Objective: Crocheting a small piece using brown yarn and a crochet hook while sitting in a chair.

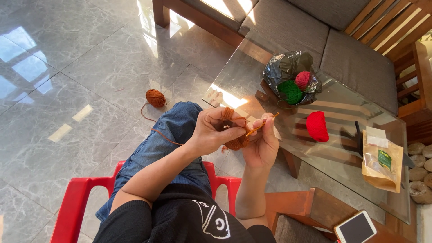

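At frame centre, the left hand (211, 130) is gripping the orange crochet piece (235, 135); the right hand (263, 139) is pinching the crochet hook (260, 127), which should be kept close to the stitches, yarn taut.

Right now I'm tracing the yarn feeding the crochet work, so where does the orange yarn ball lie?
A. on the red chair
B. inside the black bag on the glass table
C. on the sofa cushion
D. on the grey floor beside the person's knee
D: the orange yarn ball lies on the grey floor, its strand running to the crochet piece.
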